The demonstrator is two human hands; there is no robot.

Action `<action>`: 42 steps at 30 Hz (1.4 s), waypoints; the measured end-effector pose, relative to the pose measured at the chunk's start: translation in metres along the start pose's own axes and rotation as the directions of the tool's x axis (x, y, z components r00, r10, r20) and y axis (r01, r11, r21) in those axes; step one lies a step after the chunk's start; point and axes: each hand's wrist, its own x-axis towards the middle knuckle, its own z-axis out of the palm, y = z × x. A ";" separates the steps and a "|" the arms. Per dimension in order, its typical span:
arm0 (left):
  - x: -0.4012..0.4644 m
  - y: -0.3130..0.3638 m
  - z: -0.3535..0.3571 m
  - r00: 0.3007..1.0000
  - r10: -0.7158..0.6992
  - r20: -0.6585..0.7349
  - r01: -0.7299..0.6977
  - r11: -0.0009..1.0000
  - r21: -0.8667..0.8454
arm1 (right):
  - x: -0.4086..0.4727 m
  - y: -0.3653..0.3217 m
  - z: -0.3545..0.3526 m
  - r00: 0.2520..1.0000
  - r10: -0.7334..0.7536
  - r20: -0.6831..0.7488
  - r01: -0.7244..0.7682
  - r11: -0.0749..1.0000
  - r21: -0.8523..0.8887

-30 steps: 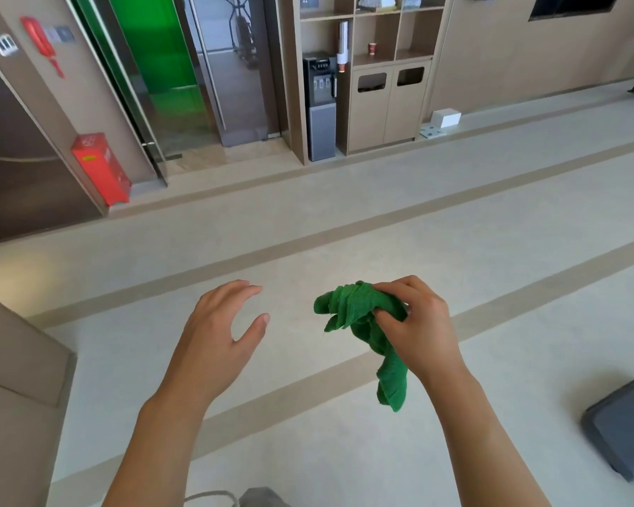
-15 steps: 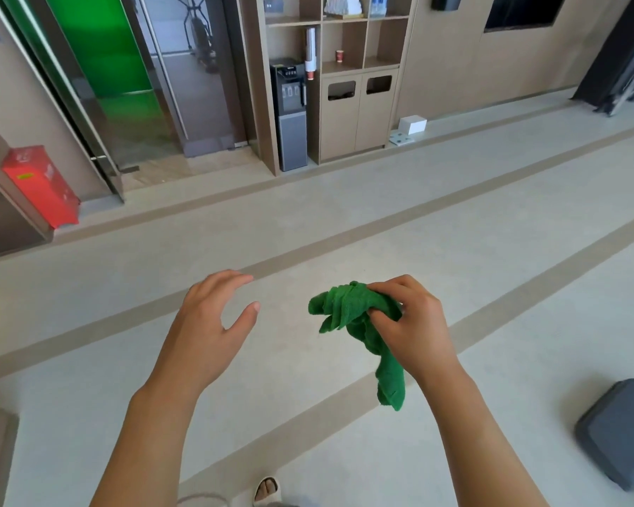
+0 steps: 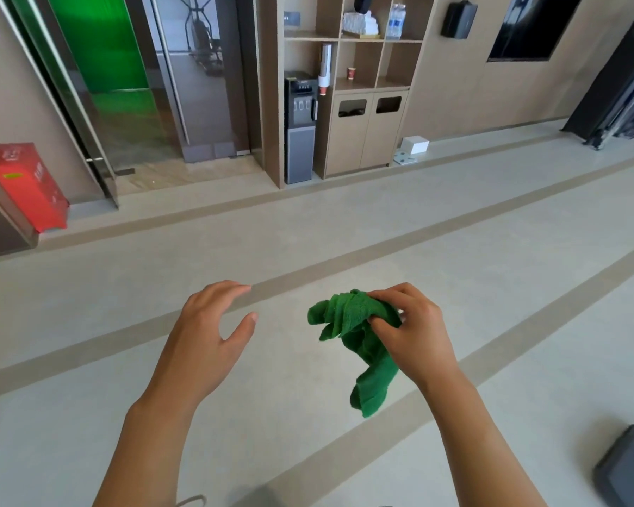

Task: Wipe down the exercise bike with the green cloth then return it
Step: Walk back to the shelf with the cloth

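Note:
My right hand grips a crumpled green cloth in mid-air over the pale floor, with one end of the cloth hanging down below my fist. To the left of the cloth, my left hand hovers with fingers spread and relaxed, holding nothing and apart from the cloth. Far off, behind a glass door at the top of the head view, stands a piece of exercise equipment; I cannot tell whether it is the bike.
A red box stands by the wall at the left. A water dispenser and a wooden shelf cabinet line the far wall. A white box sits on the floor beside the cabinet. A grey object lies at the bottom right.
The view has swung to the right, so the red box and the cabinet shifted left in the frame. Both hands keep the same pose, the cloth still in my right hand.

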 end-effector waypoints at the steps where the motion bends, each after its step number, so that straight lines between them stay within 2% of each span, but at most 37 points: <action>1: 0.003 -0.007 -0.002 1.000 -0.007 -0.004 0.007 1.000 -0.005 | 0.007 -0.002 0.004 1.000 0.004 0.003 -0.004 1.000 -0.009; 14: 0.092 -0.053 0.008 0.996 -0.074 -0.040 0.073 0.997 -0.012 | 0.124 0.013 0.050 0.998 -0.042 0.055 0.042 0.999 -0.008; 25: 0.251 -0.019 0.086 0.998 -0.056 -0.012 0.056 0.998 0.002 | 0.294 0.087 0.016 0.998 -0.057 -0.019 0.058 0.997 0.042; 34: 0.354 0.000 0.142 0.997 -0.078 0.029 0.076 0.995 0.066 | 0.393 0.156 0.010 1.000 -0.008 0.014 0.006 0.996 0.093; 42: 0.443 -0.017 0.161 0.995 -0.080 0.053 0.076 0.994 0.074 | 0.474 0.179 0.028 1.000 0.017 0.022 -0.019 0.993 0.115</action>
